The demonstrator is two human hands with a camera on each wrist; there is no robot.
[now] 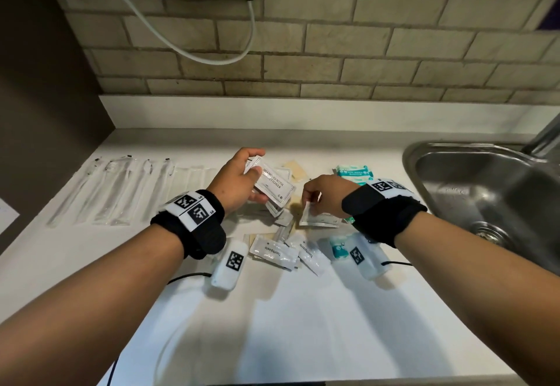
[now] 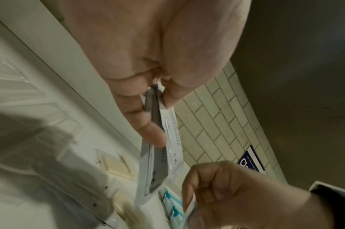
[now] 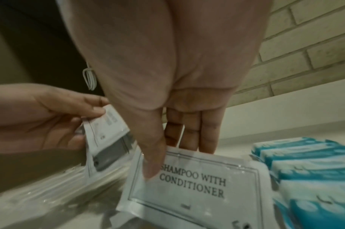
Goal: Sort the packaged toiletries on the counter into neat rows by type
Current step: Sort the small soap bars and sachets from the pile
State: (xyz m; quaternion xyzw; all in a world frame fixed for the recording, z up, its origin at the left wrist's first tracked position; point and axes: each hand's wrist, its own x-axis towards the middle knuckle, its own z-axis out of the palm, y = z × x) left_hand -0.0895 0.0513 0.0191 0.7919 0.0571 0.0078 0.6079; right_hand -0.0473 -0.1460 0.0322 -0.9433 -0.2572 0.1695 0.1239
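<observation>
White sachets printed "Shampoo with conditioner" are being gathered. My left hand [image 1: 256,184] grips a small stack of these shampoo sachets [image 1: 277,187] above the counter; the left wrist view shows the stack [image 2: 157,164] edge-on between thumb and fingers [image 2: 153,136]. My right hand [image 1: 309,204] pinches one more shampoo sachet [image 1: 316,219] just right of the stack, its lower edge low over the pile. In the right wrist view the thumb lies on this sachet [image 3: 197,189] with the fingers [image 3: 206,139] behind it. Toothpaste sachets [image 1: 272,253] lie loose nearer me.
Clear toothbrush packets [image 1: 121,188] lie in a row at the left. Teal packets [image 1: 354,173] and cream soap bars [image 1: 294,168] sit behind the hands. A steel sink [image 1: 485,191] is at the right. Two white tagged devices [image 1: 230,264] with cables lie on the white counter [image 1: 303,325].
</observation>
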